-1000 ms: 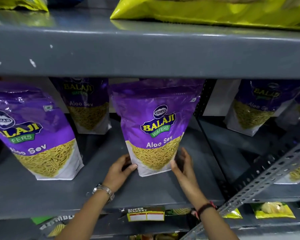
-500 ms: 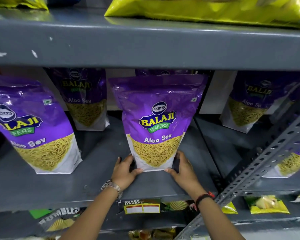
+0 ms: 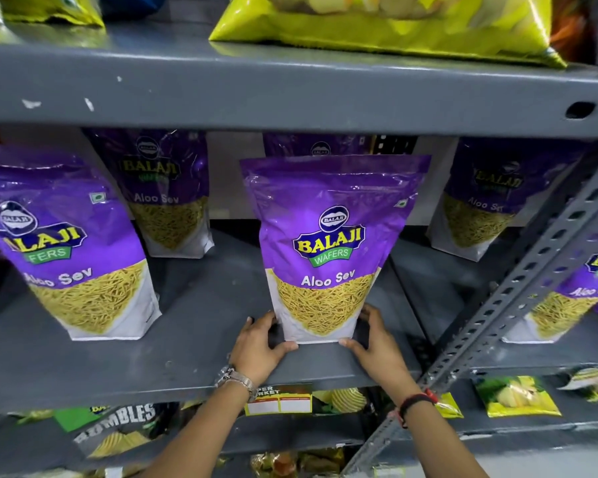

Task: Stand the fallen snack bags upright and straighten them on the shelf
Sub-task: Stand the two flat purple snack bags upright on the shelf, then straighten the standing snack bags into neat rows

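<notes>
1. Middle bag [image 3: 328, 250] was leaning a second ago, now it's standing straight, facing front on the shelf [image 3: 194, 357].
2. Left hand [image 3: 261, 343] and right hand [image 3: 377, 339] are each pinching a bottom corner in their grip.
3. Left bag [image 3: 66, 250] is looking tilted (maybe the lens), and the slanted post [image 3: 518, 294] is crowding the right side.

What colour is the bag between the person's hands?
The snack bag is purple with a white base; the head view shows it best.
</notes>
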A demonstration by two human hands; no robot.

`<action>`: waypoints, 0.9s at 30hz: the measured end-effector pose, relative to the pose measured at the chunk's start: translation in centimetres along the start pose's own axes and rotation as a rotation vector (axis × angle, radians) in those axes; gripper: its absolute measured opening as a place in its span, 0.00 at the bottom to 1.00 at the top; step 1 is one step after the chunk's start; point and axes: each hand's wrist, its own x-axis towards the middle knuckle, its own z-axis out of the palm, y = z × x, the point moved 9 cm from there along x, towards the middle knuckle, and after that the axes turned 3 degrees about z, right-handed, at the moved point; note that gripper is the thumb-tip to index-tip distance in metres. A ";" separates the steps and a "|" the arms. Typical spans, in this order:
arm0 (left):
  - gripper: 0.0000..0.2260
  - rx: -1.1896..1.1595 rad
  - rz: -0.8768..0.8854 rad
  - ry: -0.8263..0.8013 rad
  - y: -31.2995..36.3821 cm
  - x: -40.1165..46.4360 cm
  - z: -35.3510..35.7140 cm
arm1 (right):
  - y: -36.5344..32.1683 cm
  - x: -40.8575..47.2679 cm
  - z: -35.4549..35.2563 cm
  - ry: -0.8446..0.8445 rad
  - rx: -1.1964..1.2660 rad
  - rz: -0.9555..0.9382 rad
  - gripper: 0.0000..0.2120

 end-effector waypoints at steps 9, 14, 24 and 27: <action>0.27 0.015 -0.041 -0.039 -0.4 -0.3 0.1 | -0.5 -1.0 -0.5 0.067 0.065 0.010 0.30; 0.26 -0.154 0.057 0.347 -1.2 -3.1 -6.3 | -5.4 -6.1 0.0 0.389 0.062 -0.228 0.15; 0.55 -0.200 -0.224 0.627 -17.2 -8.2 -23.0 | -15.9 -1.9 22.0 -0.321 0.123 -0.118 0.33; 0.57 -0.115 -0.243 0.307 -20.4 -5.2 -24.7 | -17.6 -0.9 25.9 -0.374 0.039 -0.127 0.43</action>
